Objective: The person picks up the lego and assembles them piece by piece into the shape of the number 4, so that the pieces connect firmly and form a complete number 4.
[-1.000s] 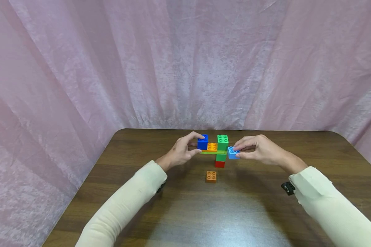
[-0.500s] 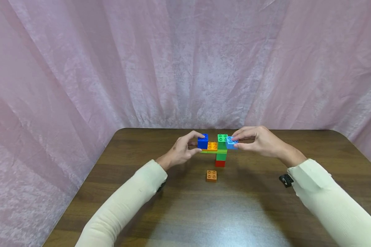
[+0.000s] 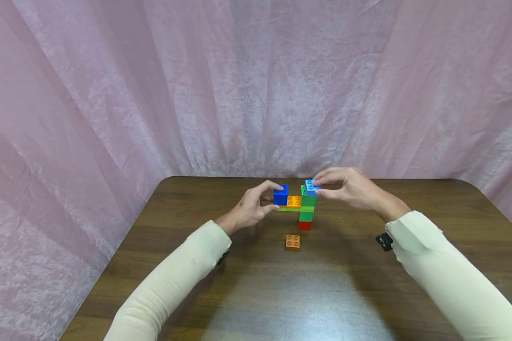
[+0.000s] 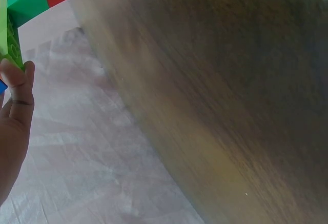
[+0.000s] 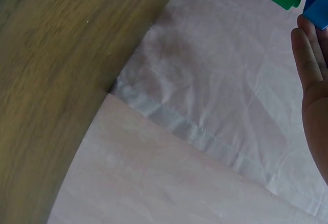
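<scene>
My left hand (image 3: 251, 206) grips the dark blue brick (image 3: 280, 196) at the left end of a small brick build, thumb low and fingers on top. An orange brick (image 3: 294, 201) sits beside it on a thin lime plate (image 3: 292, 209). The build's column has a red brick (image 3: 305, 226) at the base and green bricks (image 3: 306, 216) above. Between thumb and fingertips of my right hand (image 3: 353, 187) is a light blue brick (image 3: 312, 187), close over the column's green top. In the right wrist view, the light blue brick (image 5: 319, 9) is slightly apart from the green studs.
A loose brown-orange brick (image 3: 292, 242) lies on the wooden table (image 3: 256, 284), nearer than the build. Pink curtains (image 3: 256, 90) hang behind the table's far edge and along the left side.
The right hand has carried the light blue brick up and to the left, from beside the column to over its green top. The left hand has stayed on the dark blue brick.
</scene>
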`<state>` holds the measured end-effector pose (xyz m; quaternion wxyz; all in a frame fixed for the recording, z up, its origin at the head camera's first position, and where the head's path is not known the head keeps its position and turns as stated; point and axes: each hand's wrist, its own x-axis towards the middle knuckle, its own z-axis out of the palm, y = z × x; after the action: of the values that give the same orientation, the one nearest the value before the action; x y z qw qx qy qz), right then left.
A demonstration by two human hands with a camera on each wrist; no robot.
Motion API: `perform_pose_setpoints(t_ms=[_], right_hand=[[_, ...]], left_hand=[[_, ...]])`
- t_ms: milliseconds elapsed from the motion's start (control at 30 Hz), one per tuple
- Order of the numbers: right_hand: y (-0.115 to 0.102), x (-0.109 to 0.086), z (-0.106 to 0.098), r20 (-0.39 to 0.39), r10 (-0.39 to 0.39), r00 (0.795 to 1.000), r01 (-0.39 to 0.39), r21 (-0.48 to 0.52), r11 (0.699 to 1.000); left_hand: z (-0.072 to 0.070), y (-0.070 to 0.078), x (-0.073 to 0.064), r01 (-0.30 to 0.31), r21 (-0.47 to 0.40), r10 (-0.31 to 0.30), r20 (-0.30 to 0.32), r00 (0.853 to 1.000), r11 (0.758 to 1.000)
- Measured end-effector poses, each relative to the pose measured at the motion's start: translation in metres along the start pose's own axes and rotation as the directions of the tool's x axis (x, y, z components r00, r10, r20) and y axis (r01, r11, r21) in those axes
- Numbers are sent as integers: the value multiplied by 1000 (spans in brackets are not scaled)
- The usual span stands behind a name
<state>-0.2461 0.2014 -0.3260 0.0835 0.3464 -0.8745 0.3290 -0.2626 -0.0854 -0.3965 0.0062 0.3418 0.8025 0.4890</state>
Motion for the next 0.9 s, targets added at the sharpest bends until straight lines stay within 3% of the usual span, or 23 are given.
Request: perform_pose_setpoints(t_ms=[367,567,767,900], right_hand=[[3,8,3,8,31,999,-31,35,999],[4,9,4,-3,-3,1000,3,16,1000],[6,11,10,-14,-53,998,53,-8,999],[9,10,15,-34,-36,999,38,62,997]], left_hand=[[-1,3,0,8,-26,-7,9,1000,1000],[-1,3,1,-2,-32,3,20,1000,999],[-3,4,-1,33,-21,-32,12,999,999],[-7,4,-2,38,-14,-37,23,999,999]])
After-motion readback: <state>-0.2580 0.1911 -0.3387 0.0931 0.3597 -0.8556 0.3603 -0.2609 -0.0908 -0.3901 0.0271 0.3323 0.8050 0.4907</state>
